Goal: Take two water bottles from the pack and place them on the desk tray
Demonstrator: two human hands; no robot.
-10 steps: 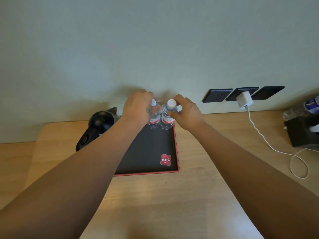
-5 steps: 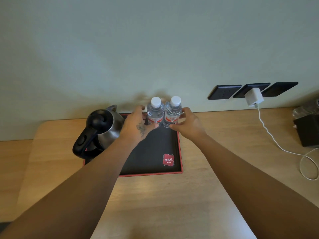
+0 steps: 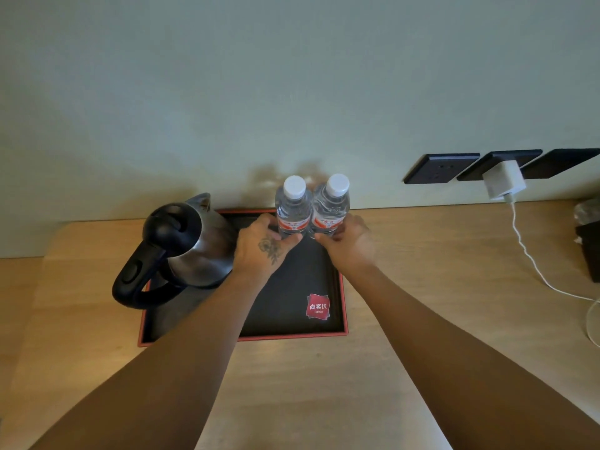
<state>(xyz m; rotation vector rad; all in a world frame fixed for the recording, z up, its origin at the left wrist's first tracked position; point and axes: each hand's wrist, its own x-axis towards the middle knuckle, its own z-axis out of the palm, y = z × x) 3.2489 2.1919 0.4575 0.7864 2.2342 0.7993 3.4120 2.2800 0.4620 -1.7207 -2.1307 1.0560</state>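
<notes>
Head camera looks down on two water bottles standing at the far edge of one black tray (image 3: 337,332) with a red rim, close to the wall. Both are upright, long axes vertical, white caps pointing up; the left bottle (image 3: 293,207) and the right bottle (image 3: 331,206) stand side by side, touching or nearly so, their red-and-white labels facing the person. Two bare hands reach in — the left hand (image 3: 261,245), with a tattoo on its back, has its fingers curled around the lower part of the left bottle, and the right hand (image 3: 349,240) wraps the base of the right bottle in the same way. One steel kettle (image 3: 191,245) with a black handle sits on the tray's left half, just beside the left hand. On the wall to the right are three dark sockets (image 3: 441,167) in a row; one white charger (image 3: 503,180) is plugged into the middle one, its cable trailing across the wooden desk (image 3: 438,254).
</notes>
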